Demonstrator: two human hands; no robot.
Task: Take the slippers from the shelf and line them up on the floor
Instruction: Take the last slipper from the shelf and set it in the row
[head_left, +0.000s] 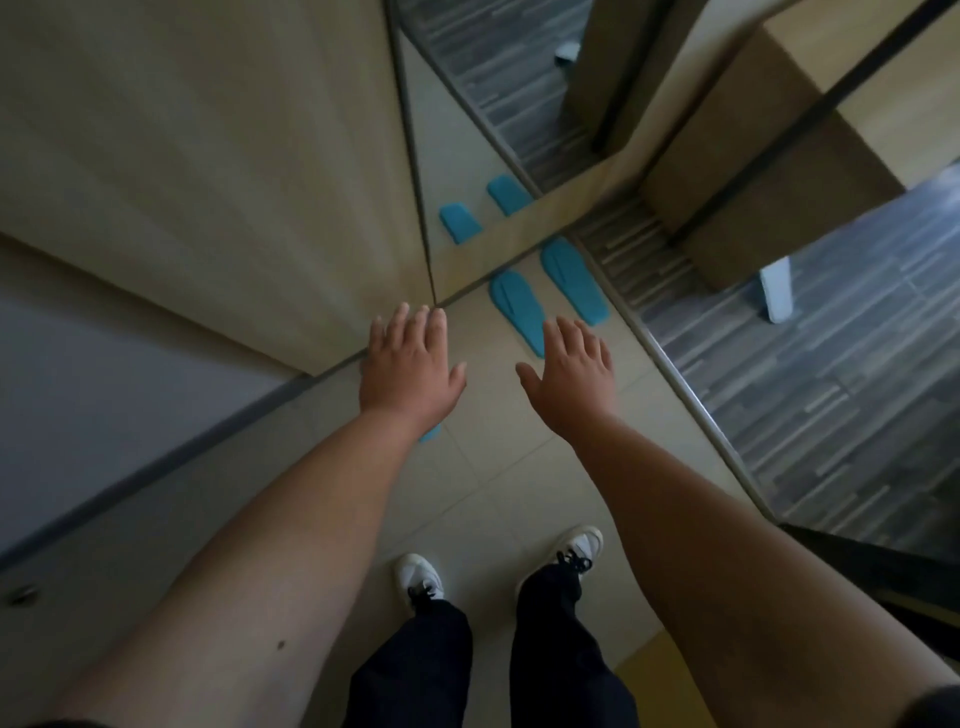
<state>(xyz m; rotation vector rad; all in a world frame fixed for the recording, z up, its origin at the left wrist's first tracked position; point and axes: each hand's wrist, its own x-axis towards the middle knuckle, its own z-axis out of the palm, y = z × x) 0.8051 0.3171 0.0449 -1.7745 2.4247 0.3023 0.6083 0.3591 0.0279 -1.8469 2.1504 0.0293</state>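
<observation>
Blue slippers (545, 291) beyond empty, flat hands (485, 374), unlabelled

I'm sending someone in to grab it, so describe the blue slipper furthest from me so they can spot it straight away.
Find the tall mirror at the end of the beige tiled floor, beside the grey striped flooring. Two blue slippers lie side by side at its base. Yours is the right-hand slipper, nearest the grey strip and fully visible; the left-hand slipper is partly hidden by the right hand.
</observation>
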